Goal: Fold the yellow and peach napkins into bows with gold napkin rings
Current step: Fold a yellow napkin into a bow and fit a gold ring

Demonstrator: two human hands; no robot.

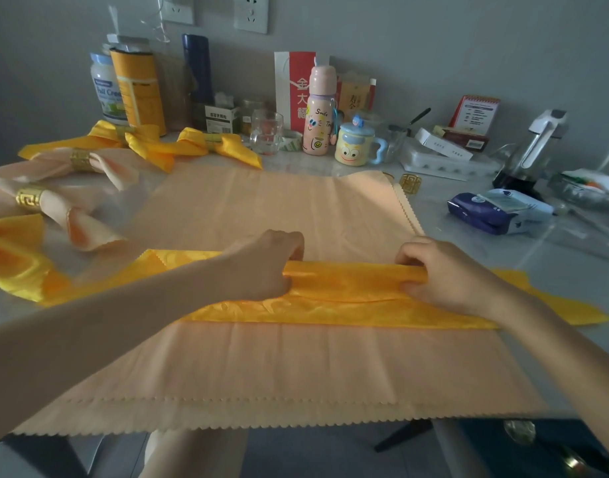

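Yellow napkin fold gripped by left hand, right hand; peach napkin beneath overhangs near table edge.

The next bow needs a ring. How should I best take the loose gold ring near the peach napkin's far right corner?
Pinch the gold ring across its patterned band from above with the right hand, the nearer of the hands. It seems to stand on its rim, opening upward.

The scene is seen from one wide camera worn on the person's head, pointed forward and down at the table. The left hand and the right hand are caught close up in the middle, and the wall behind the table is seen farther off at the top.
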